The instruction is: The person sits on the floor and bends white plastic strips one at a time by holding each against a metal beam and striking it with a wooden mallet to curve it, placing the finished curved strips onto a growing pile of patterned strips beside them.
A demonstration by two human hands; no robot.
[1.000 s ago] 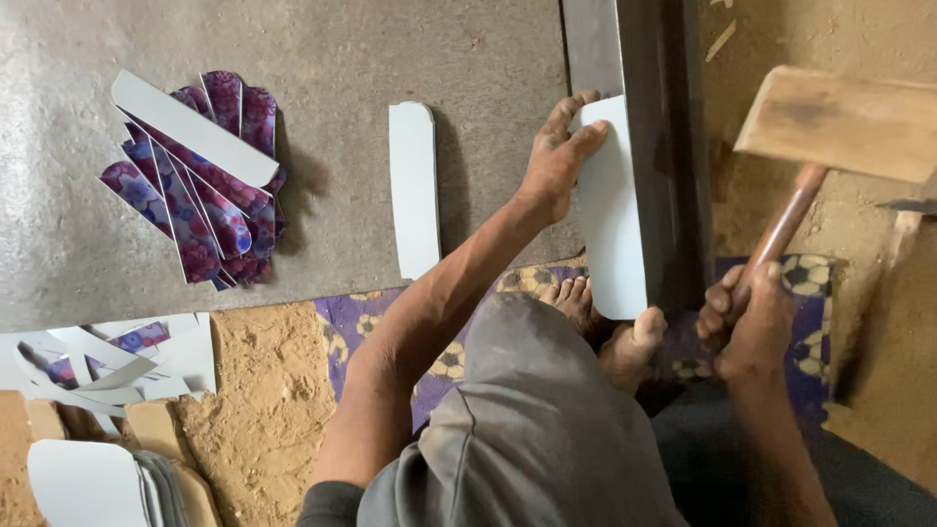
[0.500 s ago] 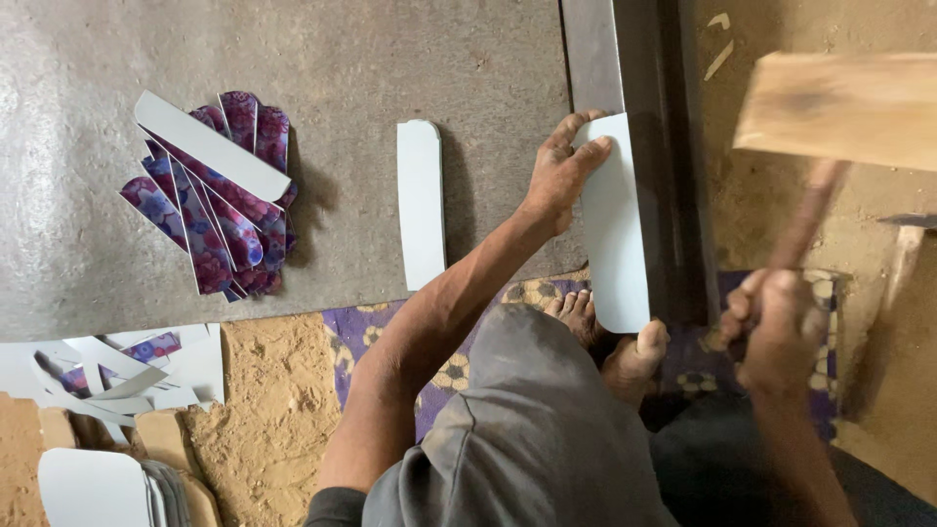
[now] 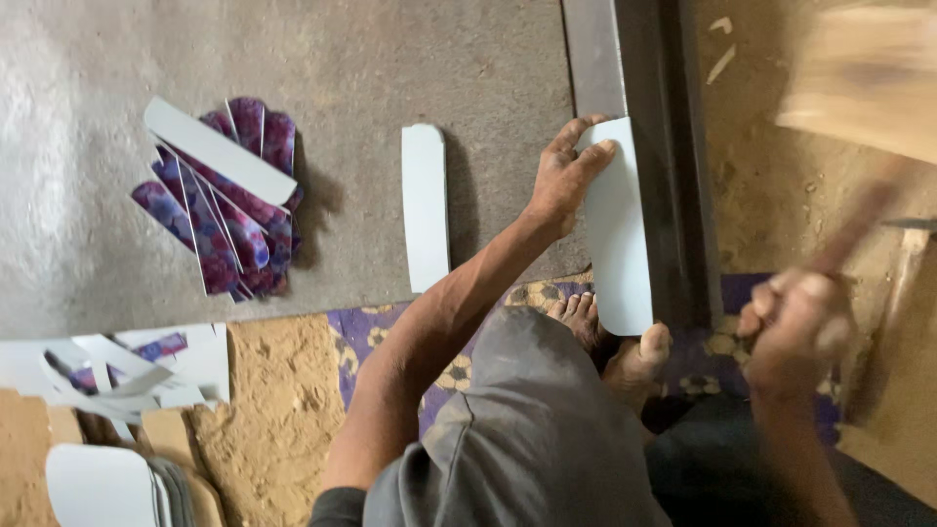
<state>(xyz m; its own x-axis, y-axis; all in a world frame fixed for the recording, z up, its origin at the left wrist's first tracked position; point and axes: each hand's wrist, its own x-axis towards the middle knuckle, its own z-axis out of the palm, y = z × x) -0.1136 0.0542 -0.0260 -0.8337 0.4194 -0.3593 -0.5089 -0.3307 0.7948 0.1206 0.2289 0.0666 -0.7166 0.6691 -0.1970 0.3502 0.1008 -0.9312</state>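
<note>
Soft, even daylight; sharp except at right.
I see heavy motion blur on right hand [image 3: 795, 327] and mallet [image 3: 864, 78]; short soft shadows, no glare.
</note>
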